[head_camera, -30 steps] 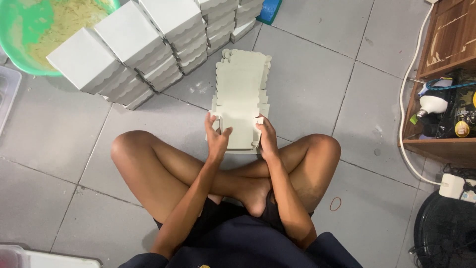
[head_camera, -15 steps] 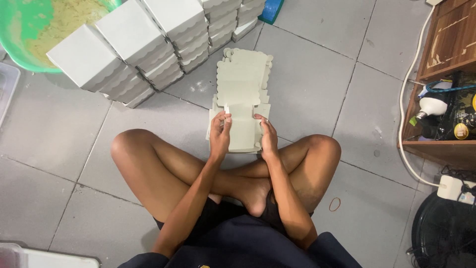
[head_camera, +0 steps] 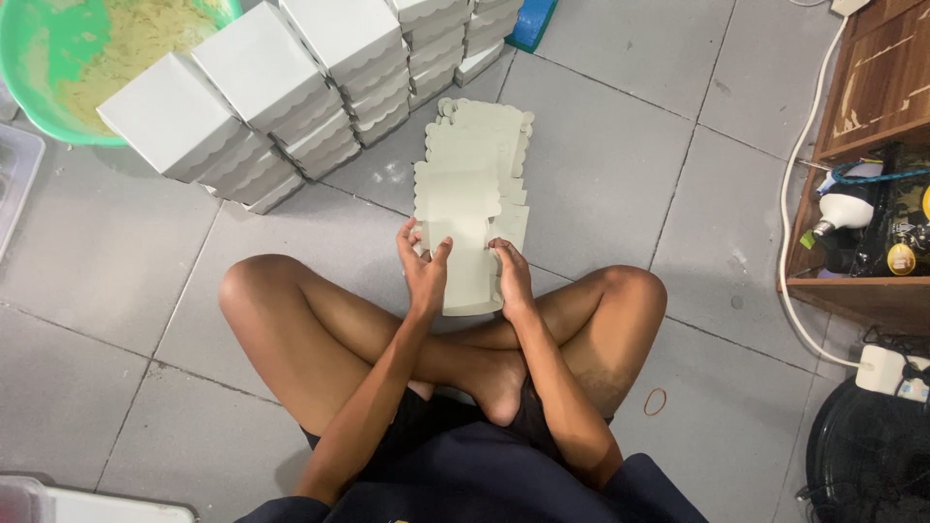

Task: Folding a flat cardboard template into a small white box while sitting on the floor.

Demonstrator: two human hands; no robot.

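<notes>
Flat pale box blank (head_camera: 472, 254) gripped both sides, left hand (head_camera: 423, 273) and right hand (head_camera: 511, 276) pinching its near end, long axis running away toward the flat stack (head_camera: 477, 160) beyond.

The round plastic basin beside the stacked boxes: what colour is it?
Green, clearest in the head view.

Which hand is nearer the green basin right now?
Left. The left hand grips the flat cardboard cutout's left edge, on the side toward the green basin at upper left. The right hand holds the opposite edge, farther away.
</notes>
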